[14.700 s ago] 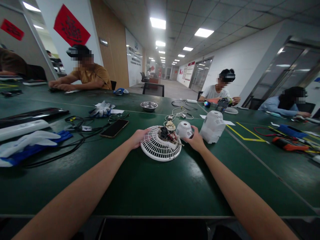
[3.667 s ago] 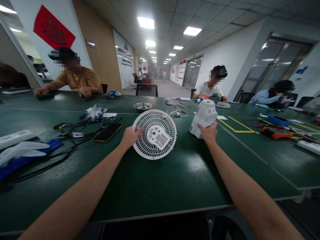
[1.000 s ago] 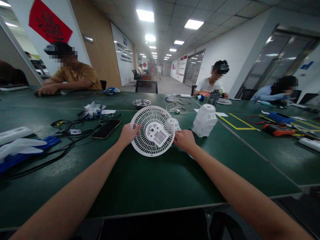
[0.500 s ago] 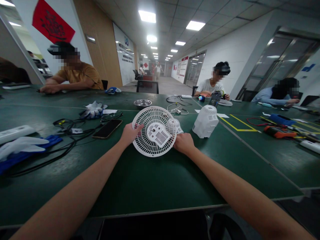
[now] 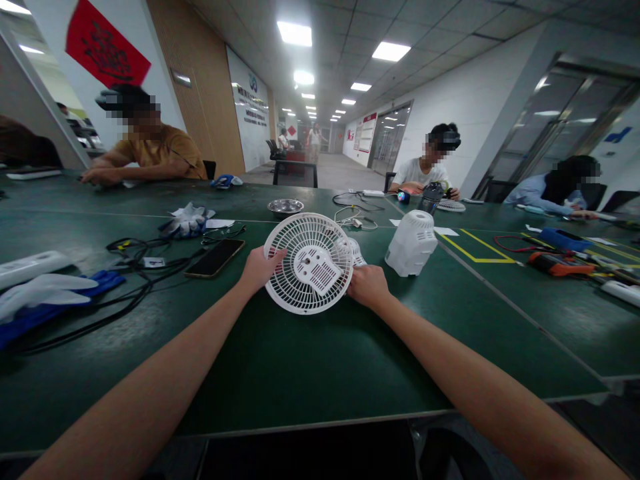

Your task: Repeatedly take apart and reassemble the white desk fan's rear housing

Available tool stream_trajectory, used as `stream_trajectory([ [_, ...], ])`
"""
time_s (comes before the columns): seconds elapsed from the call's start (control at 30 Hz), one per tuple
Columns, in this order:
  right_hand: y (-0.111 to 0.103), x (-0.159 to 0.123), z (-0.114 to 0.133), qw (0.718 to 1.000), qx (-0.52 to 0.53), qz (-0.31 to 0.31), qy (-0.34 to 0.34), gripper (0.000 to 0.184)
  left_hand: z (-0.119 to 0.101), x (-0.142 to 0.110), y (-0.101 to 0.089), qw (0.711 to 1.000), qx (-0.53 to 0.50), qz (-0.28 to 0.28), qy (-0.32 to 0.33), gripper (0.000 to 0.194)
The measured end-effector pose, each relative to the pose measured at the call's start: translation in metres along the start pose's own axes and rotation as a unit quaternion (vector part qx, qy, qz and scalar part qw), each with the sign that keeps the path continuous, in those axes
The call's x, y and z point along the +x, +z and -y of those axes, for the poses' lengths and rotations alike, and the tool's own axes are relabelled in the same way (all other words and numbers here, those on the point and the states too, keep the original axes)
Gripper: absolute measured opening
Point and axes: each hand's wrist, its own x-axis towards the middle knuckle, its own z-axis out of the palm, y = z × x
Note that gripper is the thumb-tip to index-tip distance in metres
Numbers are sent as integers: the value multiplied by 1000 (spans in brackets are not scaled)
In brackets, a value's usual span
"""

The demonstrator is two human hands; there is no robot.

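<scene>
A round white fan grille (image 5: 285, 293) is held up over the green table, tilted with its slotted centre plate facing me. My left hand (image 5: 261, 270) grips its left rim, thumb across the front bars. Past the right rim, my right hand (image 5: 369, 285) is closed around a white vented fan part (image 5: 357, 253), mostly hidden behind the grille and my fingers. To the right of that hand stands a white plastic housing (image 5: 411, 244), upright with vent slots near its top.
A metal bowl (image 5: 285, 207) sits behind the grille. On the left lie a phone (image 5: 215, 257), black cables (image 5: 145, 287) and work gloves (image 5: 187, 221). An orange multimeter (image 5: 561, 264) rests at the right. Co-workers sit across the table.
My hands, the grille and the vented part are practically still. At the far right, a co-worker's hand has lowered toward the table.
</scene>
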Motion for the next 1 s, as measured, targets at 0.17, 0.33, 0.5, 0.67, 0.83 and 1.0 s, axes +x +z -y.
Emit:
stream_trajectory([
  [0.17, -3, 1, 2, 996, -23, -87, -25, 25, -1, 0, 0, 1000, -2, 3, -14, 31],
  [0.33, 0, 1, 1, 995, -25, -92, -13, 25, -3, -1, 0, 1000, -1, -3, -20, 27],
  [0.5, 2, 0, 1, 995, -23, -96, -14, 25, -4, -2, 0, 1000, -5, 9, -11, 29],
  [0.67, 1, 1, 1, 994, -14, -107, -2, 29, 0, 1, 2, 1000, -2, -10, -12, 30],
  [0.83, 4, 1, -2, 994, 5, -107, -5, 33, 1, 1, 0, 1000, 1, 3, -5, 31],
  [1.0, 11, 3, -6, 992, 36, -118, -1, 44, -5, -4, -1, 1000, 3, 7, 9, 28],
])
